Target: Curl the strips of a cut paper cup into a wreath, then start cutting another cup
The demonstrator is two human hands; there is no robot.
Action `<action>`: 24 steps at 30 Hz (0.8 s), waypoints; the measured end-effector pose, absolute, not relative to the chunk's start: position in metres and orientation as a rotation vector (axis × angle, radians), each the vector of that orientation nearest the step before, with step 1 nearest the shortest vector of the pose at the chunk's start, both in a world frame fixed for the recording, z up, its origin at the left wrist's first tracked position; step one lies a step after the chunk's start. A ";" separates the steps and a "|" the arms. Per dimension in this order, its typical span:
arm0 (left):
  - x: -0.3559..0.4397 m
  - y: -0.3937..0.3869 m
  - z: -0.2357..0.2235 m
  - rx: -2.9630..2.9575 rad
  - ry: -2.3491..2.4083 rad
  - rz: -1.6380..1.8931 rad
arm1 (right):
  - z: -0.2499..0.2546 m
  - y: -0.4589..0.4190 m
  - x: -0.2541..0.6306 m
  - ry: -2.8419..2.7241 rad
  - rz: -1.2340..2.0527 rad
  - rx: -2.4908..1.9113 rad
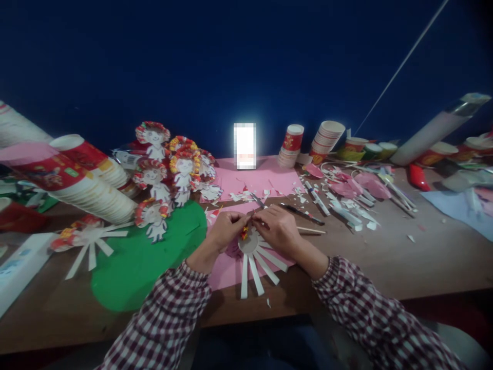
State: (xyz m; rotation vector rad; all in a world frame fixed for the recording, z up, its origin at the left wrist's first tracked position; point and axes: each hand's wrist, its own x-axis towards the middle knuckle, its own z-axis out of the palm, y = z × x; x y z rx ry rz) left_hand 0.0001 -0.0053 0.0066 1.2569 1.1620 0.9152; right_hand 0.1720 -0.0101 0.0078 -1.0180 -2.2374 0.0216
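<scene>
A paper cup cut into strips (250, 242) lies splayed out between my hands, its pale base in the middle and several white strips fanning toward me. A small red and yellow part shows near its upper edge. From the left, my left hand (227, 228) pinches the cup's far edge with thumb and fingers. My right hand (279, 226), also closed, pinches at the same spot, and the fingertips of both hands nearly meet. The exact bit of strip between them is hidden. Pink paper (227, 272) lies under the cup, and scissors (257, 199) lie just beyond the fingers.
Paper figures with curled red and yellow rims (184, 169) stand at the left. A green sheet (146, 267) and another cut cup (90, 239) lie nearby. Stacked paper cups (96, 190) lean left; more stacks (290, 146) stand behind. A pen (304, 215) and paper scraps (346, 210) lie right.
</scene>
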 end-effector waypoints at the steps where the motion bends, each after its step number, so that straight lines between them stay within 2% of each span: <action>1: 0.000 -0.006 0.007 1.238 1.152 0.913 | 0.008 -0.010 0.172 -2.239 0.023 -1.017; 24: -0.004 -0.004 0.007 1.037 1.080 0.897 | 0.007 -0.011 0.171 -2.243 -0.007 -1.006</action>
